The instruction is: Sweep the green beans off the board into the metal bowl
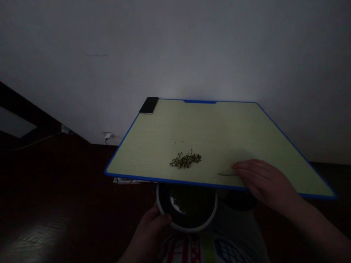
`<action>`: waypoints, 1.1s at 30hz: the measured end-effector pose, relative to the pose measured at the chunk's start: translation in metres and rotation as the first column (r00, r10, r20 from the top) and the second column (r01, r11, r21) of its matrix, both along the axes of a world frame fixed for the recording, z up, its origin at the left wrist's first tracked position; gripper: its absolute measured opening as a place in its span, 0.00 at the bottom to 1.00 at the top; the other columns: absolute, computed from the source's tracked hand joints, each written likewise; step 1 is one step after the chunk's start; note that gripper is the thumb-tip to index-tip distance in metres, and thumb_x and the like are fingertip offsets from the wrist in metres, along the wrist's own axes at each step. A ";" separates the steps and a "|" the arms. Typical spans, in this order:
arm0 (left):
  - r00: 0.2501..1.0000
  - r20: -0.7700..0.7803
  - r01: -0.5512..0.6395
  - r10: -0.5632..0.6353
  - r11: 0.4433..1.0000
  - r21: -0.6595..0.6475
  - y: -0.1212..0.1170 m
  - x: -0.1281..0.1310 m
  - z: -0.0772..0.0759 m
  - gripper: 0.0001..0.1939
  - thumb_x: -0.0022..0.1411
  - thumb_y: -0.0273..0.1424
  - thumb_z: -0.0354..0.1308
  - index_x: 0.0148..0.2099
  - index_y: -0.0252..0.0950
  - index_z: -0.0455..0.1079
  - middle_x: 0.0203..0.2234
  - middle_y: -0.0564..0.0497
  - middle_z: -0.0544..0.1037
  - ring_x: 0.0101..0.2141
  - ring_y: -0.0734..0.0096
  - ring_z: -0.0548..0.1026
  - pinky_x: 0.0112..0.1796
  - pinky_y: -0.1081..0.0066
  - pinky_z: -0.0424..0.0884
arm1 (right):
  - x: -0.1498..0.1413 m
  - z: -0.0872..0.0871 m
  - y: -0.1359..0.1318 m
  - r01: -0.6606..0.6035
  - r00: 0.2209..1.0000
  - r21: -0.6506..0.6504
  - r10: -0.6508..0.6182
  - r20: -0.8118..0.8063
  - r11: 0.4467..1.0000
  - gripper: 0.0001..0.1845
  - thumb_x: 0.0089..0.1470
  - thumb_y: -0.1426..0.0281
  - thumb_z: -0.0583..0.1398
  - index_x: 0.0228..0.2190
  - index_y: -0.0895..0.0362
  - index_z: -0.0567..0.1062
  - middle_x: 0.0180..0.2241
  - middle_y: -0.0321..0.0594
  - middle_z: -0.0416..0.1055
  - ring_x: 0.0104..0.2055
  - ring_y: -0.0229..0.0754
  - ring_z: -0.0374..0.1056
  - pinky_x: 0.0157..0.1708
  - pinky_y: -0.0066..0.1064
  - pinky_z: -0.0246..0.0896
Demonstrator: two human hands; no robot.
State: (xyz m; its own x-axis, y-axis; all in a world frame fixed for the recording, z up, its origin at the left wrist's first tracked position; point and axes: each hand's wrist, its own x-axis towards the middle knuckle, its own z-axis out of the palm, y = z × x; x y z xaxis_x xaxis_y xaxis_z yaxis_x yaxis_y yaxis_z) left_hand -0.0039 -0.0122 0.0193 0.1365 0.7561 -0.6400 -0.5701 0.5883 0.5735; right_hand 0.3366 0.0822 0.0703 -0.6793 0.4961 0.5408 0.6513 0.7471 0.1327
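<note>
My left hand (pixel 152 225) grips the left rim of a round bowl (pixel 193 229) just below the table's front edge, thumb over the rim. The bowl has a pale rim and a dark inside, where small dark bits (pixel 189 201) show faintly. My right hand (pixel 263 179) rests low over the table's front right part, fingers together around a thin, pale, pointed piece (pixel 225 174), too dim to name. To its left, a small heap of brownish-green beans or seeds (pixel 185 160) lies loose on the tabletop, with a couple of single ones behind it.
The pale, blue-edged folding table (pixel 214 128) stands against a grey wall (pixel 175 47). A black phone (pixel 148 105) lies at its back left corner. Under the front edge, right of the bowl, is another dark container (pixel 238 199). A plug with a cable (pixel 108 136) sits at the wall. The room is dim.
</note>
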 end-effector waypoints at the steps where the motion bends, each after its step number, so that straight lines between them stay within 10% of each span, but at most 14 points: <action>1: 1.000 0.002 0.002 -0.002 1.000 -0.004 0.000 0.001 0.000 0.10 0.49 0.23 0.74 0.37 0.32 0.86 0.36 0.38 0.93 0.47 0.40 0.90 0.54 0.51 0.83 | 0.001 0.000 -0.001 -0.009 1.000 0.002 0.009 0.027 1.000 0.16 0.69 0.81 0.54 0.43 0.56 0.81 0.41 0.45 0.87 0.41 0.46 0.84 0.43 0.39 0.80; 16: 0.999 -0.041 0.005 -0.007 0.999 -0.038 0.006 0.004 0.001 0.11 0.48 0.26 0.76 0.37 0.32 0.87 0.33 0.39 0.92 0.41 0.41 0.90 0.49 0.52 0.84 | 0.025 0.005 0.023 0.062 0.998 -0.226 -0.056 0.032 0.972 0.22 0.68 0.76 0.54 0.48 0.50 0.86 0.47 0.41 0.88 0.44 0.47 0.85 0.43 0.37 0.81; 20: 1.000 -0.007 0.005 -0.005 1.000 -0.022 0.006 0.003 -0.003 0.11 0.48 0.26 0.75 0.37 0.32 0.87 0.34 0.39 0.93 0.42 0.42 0.90 0.52 0.51 0.82 | 0.025 0.018 0.043 0.351 0.886 -0.522 -0.456 -0.083 0.777 0.17 0.67 0.63 0.59 0.48 0.50 0.87 0.41 0.43 0.88 0.37 0.53 0.85 0.37 0.42 0.81; 25: 0.999 0.049 -0.021 0.023 0.999 -0.042 0.006 0.004 -0.002 0.11 0.48 0.24 0.75 0.37 0.33 0.88 0.35 0.39 0.93 0.46 0.40 0.90 0.55 0.51 0.81 | 0.011 0.019 0.069 0.339 0.816 -0.799 -0.577 -0.013 0.497 0.22 0.63 0.62 0.59 0.52 0.56 0.83 0.25 0.38 0.83 0.26 0.49 0.81 0.30 0.39 0.75; 33: 1.000 0.014 -0.019 0.020 0.999 -0.027 0.007 -0.001 -0.001 0.10 0.49 0.25 0.74 0.37 0.32 0.87 0.35 0.38 0.93 0.46 0.39 0.90 0.54 0.51 0.82 | -0.061 0.023 0.088 0.439 0.835 -0.763 -0.529 0.151 0.474 0.22 0.63 0.70 0.59 0.56 0.56 0.84 0.31 0.41 0.85 0.32 0.47 0.81 0.36 0.36 0.72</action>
State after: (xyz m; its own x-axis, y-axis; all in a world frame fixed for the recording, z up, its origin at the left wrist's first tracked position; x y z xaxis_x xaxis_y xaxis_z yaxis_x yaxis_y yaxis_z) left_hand -0.0051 -0.0052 0.0180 0.1314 0.7414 -0.6580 -0.5897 0.5920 0.5493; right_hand 0.2754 0.1703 0.0938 -0.1702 0.9751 -0.1419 0.9157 0.1033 -0.3884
